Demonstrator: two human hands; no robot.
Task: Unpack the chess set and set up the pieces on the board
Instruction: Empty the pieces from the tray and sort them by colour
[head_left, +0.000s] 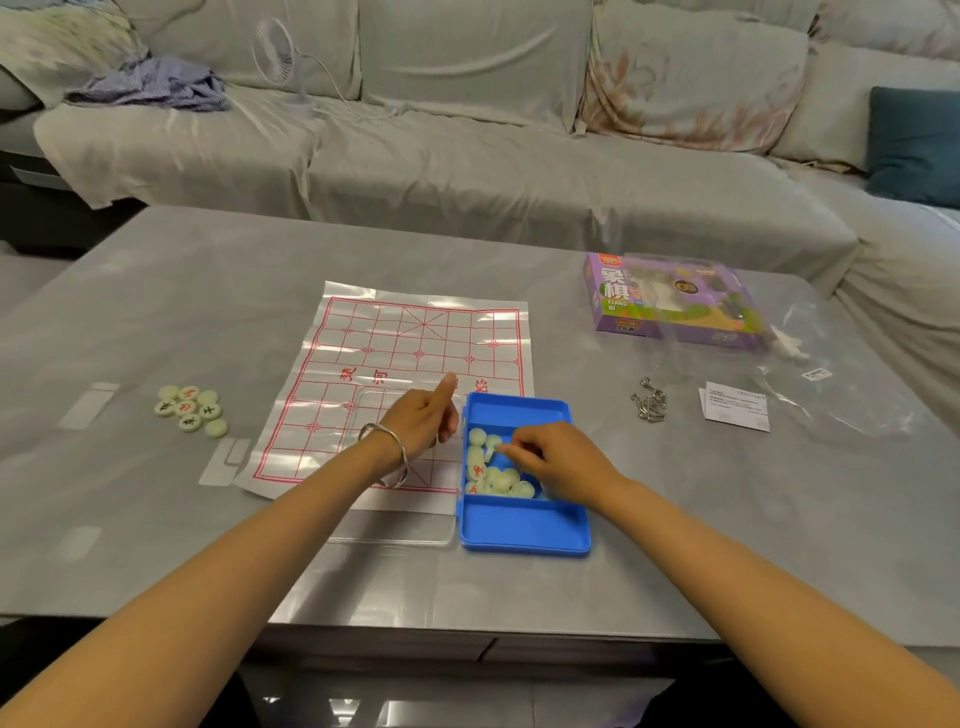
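A plastic sheet board (415, 338) with a red grid lies flat in the middle of the table. On its right near corner stands a blue tray (524, 525) holding several pale round pieces (498, 480). My right hand (556, 457) reaches into the tray, its fingertips pinched on a pale piece. My left hand (423, 415) rests against the tray's left wall, thumb raised, holding nothing that I can see. A clear lid (395, 530) lies to the left of the tray, partly under my left arm. Several more pieces (191, 409) sit in a cluster at the table's left.
A purple game box (670, 306) lies at the back right, with a clear plastic bag (831, 395) and a white slip (735, 413) beside it. Metal ring puzzles (649, 402) sit right of the tray. A sofa runs behind the table.
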